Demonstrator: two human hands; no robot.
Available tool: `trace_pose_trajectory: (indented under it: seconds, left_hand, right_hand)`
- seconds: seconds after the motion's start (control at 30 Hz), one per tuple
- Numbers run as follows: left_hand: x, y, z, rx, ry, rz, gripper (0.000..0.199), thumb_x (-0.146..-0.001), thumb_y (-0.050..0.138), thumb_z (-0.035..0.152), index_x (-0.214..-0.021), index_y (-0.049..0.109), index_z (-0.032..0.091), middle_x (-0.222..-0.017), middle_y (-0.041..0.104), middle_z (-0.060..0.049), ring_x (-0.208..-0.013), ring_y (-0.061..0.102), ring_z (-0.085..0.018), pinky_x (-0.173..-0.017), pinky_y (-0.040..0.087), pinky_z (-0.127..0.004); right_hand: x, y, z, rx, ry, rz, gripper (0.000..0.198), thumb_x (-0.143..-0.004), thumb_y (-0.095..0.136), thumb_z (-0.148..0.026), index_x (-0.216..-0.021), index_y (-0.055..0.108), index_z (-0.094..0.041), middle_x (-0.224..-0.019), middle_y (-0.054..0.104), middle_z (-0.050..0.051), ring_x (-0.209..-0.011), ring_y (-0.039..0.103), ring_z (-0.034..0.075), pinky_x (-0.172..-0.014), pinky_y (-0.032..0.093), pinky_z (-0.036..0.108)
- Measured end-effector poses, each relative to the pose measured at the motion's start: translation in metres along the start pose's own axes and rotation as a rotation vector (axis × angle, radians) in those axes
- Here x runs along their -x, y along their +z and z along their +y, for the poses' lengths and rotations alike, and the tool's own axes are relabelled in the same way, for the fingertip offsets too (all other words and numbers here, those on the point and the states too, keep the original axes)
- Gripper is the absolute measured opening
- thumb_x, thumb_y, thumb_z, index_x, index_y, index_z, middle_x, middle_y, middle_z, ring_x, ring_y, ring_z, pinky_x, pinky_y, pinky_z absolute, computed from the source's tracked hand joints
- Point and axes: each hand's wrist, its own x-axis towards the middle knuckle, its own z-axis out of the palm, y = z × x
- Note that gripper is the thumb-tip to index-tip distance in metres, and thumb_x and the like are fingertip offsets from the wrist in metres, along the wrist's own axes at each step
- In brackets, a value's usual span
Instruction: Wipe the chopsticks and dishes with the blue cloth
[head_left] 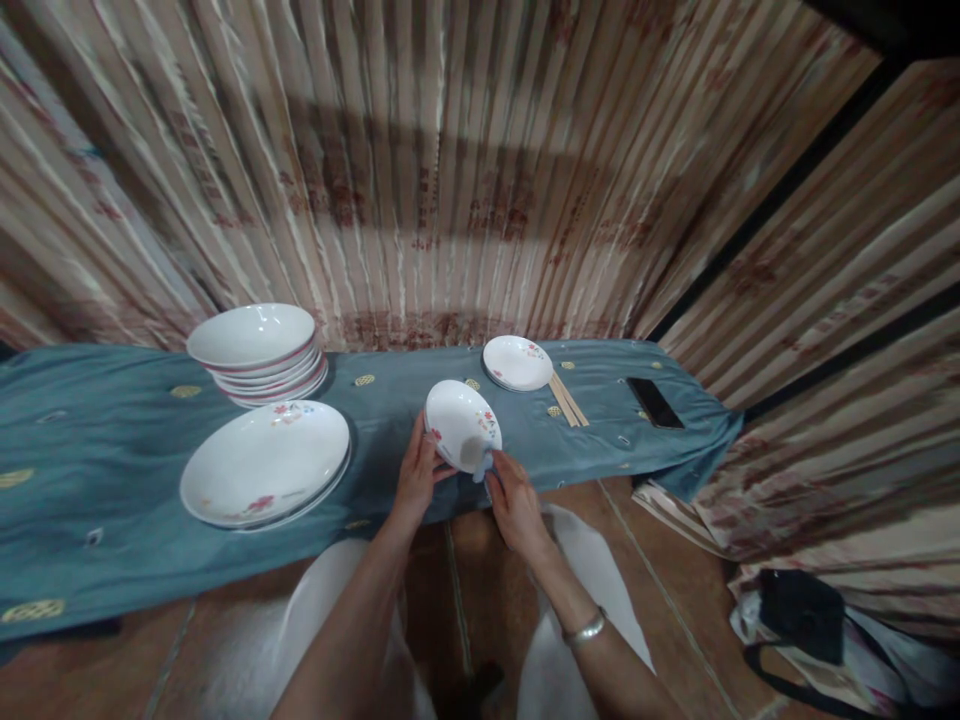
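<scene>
I've got the bowl stack left on the table, platters before it, dish midway, saucers behind that rightward, chopsticks beside them, phone farthest right!

The left hand and right hand are bare; the left arm and right arm are bare too, as far up as they show; a shiny silver bracelet goes around the right arm, close to the hand; it is a smooth, curved band; the pants are white, or nearly white, and look plain; their cloth makes a round shape over each knee; its tiny details are too blurry to see.
</scene>
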Motion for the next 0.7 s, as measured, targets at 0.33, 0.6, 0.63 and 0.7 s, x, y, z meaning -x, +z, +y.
trace_pose_trajectory:
  seconds: [0.33,0.6,0.63,0.7]
  left_hand:
    - [0.000,-0.001,-0.004,-0.107,0.072,0.042,0.067,-0.084,0.056,0.053,-0.145,0.039,0.030,-0.132,0.059,-0.008,-0.109,0.063,-0.024,-0.072,0.058,-0.031]
    - [-0.002,0.001,-0.005,-0.145,0.229,0.056,0.052,-0.092,0.045,0.047,-0.138,0.049,0.024,-0.150,0.042,-0.004,-0.140,0.034,-0.021,-0.115,0.027,-0.037]
    - [-0.002,0.001,-0.005,-0.141,0.238,0.046,0.052,-0.092,0.044,0.046,-0.139,0.049,0.023,-0.151,0.040,-0.004,-0.141,0.033,-0.021,-0.116,0.025,-0.037]
    - [-0.002,0.002,-0.006,-0.116,0.237,0.029,0.054,-0.092,0.043,0.047,-0.140,0.048,0.022,-0.152,0.039,-0.005,-0.140,0.034,-0.021,-0.116,0.025,-0.036]
  right_hand:
    - [-0.010,0.005,-0.047,-0.040,-0.116,-0.002,0.038,-0.095,0.043,-0.022,-0.130,0.057,-0.020,-0.125,0.062,0.013,-0.119,0.055,0.025,-0.104,0.045,0.046]
    - [-0.043,0.012,-0.068,-0.046,-0.158,-0.003,0.037,-0.093,0.043,-0.020,-0.126,0.059,-0.014,-0.123,0.063,0.014,-0.117,0.056,0.025,-0.104,0.045,0.042]
    - [-0.047,0.013,-0.070,-0.046,-0.160,-0.005,0.037,-0.093,0.043,-0.019,-0.126,0.060,-0.015,-0.123,0.063,0.014,-0.116,0.056,0.025,-0.104,0.045,0.042]
    - [-0.057,0.014,-0.075,-0.047,-0.156,-0.017,0.037,-0.092,0.042,-0.017,-0.125,0.060,-0.016,-0.123,0.064,0.012,-0.115,0.057,0.024,-0.104,0.044,0.041]
